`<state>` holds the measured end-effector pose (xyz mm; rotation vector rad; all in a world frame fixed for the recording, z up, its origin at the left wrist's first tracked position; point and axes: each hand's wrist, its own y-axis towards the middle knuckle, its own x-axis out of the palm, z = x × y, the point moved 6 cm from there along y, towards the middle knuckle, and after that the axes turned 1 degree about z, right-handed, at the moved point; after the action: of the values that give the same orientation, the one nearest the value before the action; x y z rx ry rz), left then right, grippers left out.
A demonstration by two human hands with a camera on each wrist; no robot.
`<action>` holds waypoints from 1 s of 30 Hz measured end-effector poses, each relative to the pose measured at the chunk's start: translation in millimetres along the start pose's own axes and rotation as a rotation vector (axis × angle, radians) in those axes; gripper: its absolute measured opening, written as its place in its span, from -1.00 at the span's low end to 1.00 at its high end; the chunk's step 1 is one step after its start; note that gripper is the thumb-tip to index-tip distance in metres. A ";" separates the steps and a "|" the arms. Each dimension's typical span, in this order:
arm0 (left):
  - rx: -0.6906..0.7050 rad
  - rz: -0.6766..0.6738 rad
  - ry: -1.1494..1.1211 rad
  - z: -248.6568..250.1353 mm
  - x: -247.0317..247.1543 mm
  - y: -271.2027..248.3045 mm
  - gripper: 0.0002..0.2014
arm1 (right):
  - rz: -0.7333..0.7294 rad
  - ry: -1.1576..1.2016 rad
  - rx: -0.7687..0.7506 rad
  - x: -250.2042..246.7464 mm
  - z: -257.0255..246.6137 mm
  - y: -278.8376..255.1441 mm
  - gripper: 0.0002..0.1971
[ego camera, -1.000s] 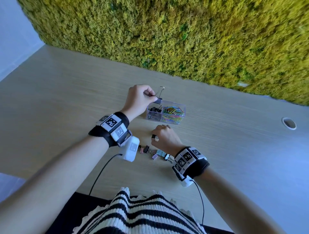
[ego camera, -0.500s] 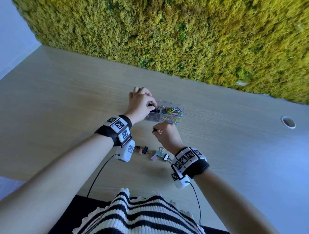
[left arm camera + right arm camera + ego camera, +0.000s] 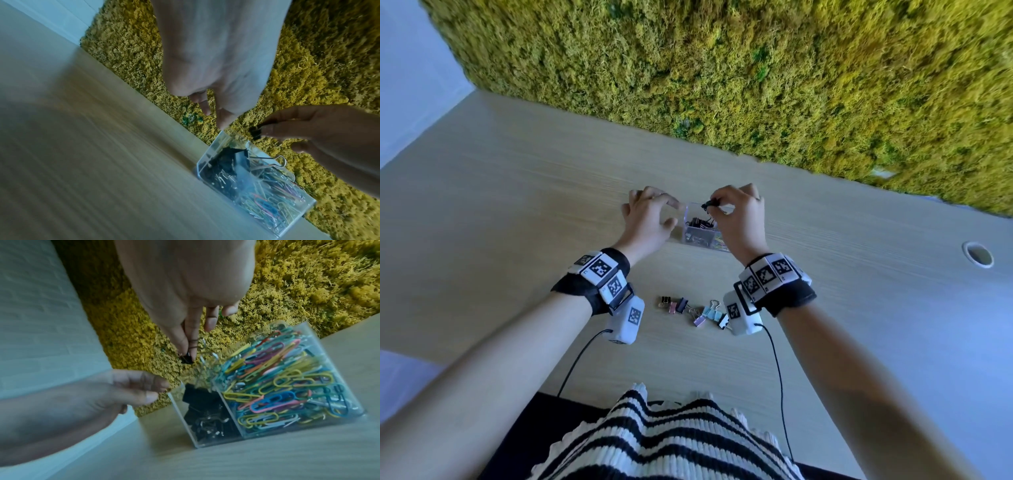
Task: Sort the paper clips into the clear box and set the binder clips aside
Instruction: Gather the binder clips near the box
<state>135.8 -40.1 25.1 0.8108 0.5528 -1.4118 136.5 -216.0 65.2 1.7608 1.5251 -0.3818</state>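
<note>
A wall of yellow-green moss [image 3: 756,68] is seen behind the light wooden worktop [image 3: 517,205], and a round cable hole [image 3: 978,254] is set in the worktop on the right. At the bottom of the head view a black and white striped garment [image 3: 664,442] is visible. The left hand [image 3: 649,219] is placed just beside the left end of the clear box [image 3: 700,236]; its fingers are loosely curled and nothing is held in them, and it cannot be told whether the box wall is touched. The right hand [image 3: 739,219] is held above the box, and a small black binder clip [image 3: 186,359] is pinched between its thumb and forefinger. The clear box is divided into two compartments: the left one is filled with black binder clips [image 3: 207,415], and the right one with coloured paper clips [image 3: 283,382]. A larger binder clip with silver wire handles [image 3: 267,162] is seen in the left wrist view, sticking up over the box rim. Nearer to the person, between the two wrists, a small row of pastel binder clips [image 3: 695,310] is laid on the worktop, well apart from the box.
</note>
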 end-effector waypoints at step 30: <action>0.275 -0.581 0.374 -7.4 41.8 -64.1 -0.67 | -0.691 -0.355 -0.054 21.9 34.5 -104.3 -0.70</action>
<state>78.0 -59.2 -22.0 1.2110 0.9484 -1.9073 52.5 -225.1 -8.4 1.0040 1.8096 -0.9267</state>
